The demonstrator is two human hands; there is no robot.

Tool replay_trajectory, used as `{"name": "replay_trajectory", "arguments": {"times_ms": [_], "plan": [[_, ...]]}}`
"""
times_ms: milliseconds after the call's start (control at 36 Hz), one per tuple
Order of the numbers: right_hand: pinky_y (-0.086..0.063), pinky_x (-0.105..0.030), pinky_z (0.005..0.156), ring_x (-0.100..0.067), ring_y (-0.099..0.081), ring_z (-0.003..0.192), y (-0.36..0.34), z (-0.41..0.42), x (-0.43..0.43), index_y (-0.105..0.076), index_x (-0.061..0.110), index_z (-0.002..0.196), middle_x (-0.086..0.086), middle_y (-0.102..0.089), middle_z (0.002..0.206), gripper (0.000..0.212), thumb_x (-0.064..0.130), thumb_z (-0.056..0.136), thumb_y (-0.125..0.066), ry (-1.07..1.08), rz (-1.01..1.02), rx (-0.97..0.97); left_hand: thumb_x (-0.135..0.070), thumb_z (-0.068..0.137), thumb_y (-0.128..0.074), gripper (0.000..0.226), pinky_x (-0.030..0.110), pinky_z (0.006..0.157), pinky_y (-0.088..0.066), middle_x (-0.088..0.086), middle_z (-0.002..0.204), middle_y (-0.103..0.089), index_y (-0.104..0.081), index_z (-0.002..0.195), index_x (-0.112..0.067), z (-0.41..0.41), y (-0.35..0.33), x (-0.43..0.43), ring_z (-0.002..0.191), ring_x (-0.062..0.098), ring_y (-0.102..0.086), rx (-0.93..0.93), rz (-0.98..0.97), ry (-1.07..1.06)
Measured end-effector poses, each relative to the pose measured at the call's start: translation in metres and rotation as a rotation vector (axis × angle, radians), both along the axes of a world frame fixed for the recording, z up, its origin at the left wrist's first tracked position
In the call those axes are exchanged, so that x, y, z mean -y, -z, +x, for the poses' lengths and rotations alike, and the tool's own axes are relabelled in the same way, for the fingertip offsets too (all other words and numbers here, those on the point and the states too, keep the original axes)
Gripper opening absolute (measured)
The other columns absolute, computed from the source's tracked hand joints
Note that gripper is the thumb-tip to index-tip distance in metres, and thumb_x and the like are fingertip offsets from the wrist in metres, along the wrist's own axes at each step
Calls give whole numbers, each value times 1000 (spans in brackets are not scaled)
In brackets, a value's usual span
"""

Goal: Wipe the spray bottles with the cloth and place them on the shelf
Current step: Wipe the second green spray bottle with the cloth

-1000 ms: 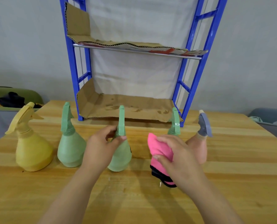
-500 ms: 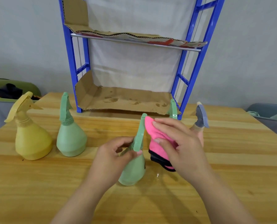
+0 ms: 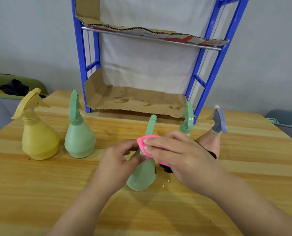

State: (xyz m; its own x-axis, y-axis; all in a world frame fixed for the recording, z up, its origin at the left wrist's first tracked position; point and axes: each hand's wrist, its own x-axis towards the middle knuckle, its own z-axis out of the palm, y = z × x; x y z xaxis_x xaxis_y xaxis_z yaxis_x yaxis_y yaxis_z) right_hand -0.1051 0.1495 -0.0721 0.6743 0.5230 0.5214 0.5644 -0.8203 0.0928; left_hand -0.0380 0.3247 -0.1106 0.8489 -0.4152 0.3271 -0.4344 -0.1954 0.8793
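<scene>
Our left hand [image 3: 118,160] grips the neck of the tilted green spray bottle [image 3: 141,176]. Our right hand [image 3: 181,155], just beside it, holds the pink cloth [image 3: 142,141] against the bottle's head. The shelf [image 3: 208,79] stands beyond both hands.

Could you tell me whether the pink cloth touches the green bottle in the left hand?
Touching: the head view shows the right hand holding the pink cloth against the held green bottle, no gap.
</scene>
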Motion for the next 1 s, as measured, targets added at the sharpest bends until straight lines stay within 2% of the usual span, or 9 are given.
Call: {"name": "replay_trajectory", "arguments": {"times_ms": [56, 139, 222, 306, 389, 611, 778, 917, 1000], "plan": [[-49, -29, 77, -21, -53, 88, -2, 6, 3, -64, 14, 121, 5, -61, 127, 40, 0, 84, -56, -1, 17, 19, -22, 77, -75, 32, 28, 90, -50, -32, 94, -68, -64, 90, -49, 0, 0, 0, 93, -7, -62, -7, 2, 11], [-53, -40, 72, -32, -59, 86, -6, 18, 7, -65, 12, 119, 2, -63, 124, 53, -12, 72, -72, 95, 117, 31, -25, 77, -75, 30, 23, 87, -48, -35, 94, -67, -65, 90, -50, 0, 0, -1, 93, -9, -60, -32, -2, 7], [-48, -31, 84, -33, -61, 95, -9, 26, 12, -66, 13, 119, 3, -63, 123, 48, -8, 76, -70, 150, 240, 17, -29, 77, -74, 29, 18, 83, -46, -39, 95, -64, -63, 89, -53, -1, 2, -1, 95, -10, -58, -54, 9, -6], [-42, -22, 97, -22, -59, 112, -3, 26, 10, -62, 15, 123, 10, -57, 126, 40, 5, 85, -65, 163, 349, -4, -31, 79, -73, 29, 25, 87, -49, -39, 96, -64, -63, 92, -55, 0, 3, -1, 98, -7, -60, -59, 14, -2], [-45, -27, 100, -17, -57, 117, 11, 19, 2, -62, 10, 123, -1, -59, 127, 36, 14, 88, -61, 142, 425, 33, -27, 81, -71, 33, 30, 90, -50, -37, 97, -66, -64, 92, -57, 1, 2, -3, 97, -9, -61, -43, 7, 27], [-49, -33, 88, -23, -61, 107, 29, 8, -3, -64, 4, 120, -9, -63, 121, 39, -1, 82, -68, 85, 345, 125, -20, 86, -67, 34, 40, 96, -49, -26, 105, -69, -65, 110, -45, 3, 4, -6, 104, -3, -62, -49, -28, 106], [-46, -27, 98, -13, -56, 116, 25, 3, -2, -61, 6, 123, -3, -59, 122, 40, 2, 83, -66, 159, 524, 141, -59, 66, -70, 73, 33, 100, -44, -20, 128, -59, -50, 133, -37, 0, 6, -8, 120, 0, -54, -122, -163, 169], [-35, -7, 98, 10, -48, 116, 25, 6, -11, -62, 15, 123, 21, -54, 118, 45, 1, 81, -71, 266, 747, 14, -30, 82, -68, 30, 14, 84, -49, -18, 110, -70, -65, 112, -31, -8, -5, 0, 106, 1, -64, -133, -318, 125], [-37, -6, 95, 9, -50, 110, 28, 8, -20, -65, 13, 120, 15, -57, 112, 40, 4, 81, -70, 249, 747, 25, -30, 79, -58, 31, 15, 87, -50, -17, 108, -71, -67, 109, -30, -11, -5, 3, 107, 1, -64, -164, -362, 88]]}}
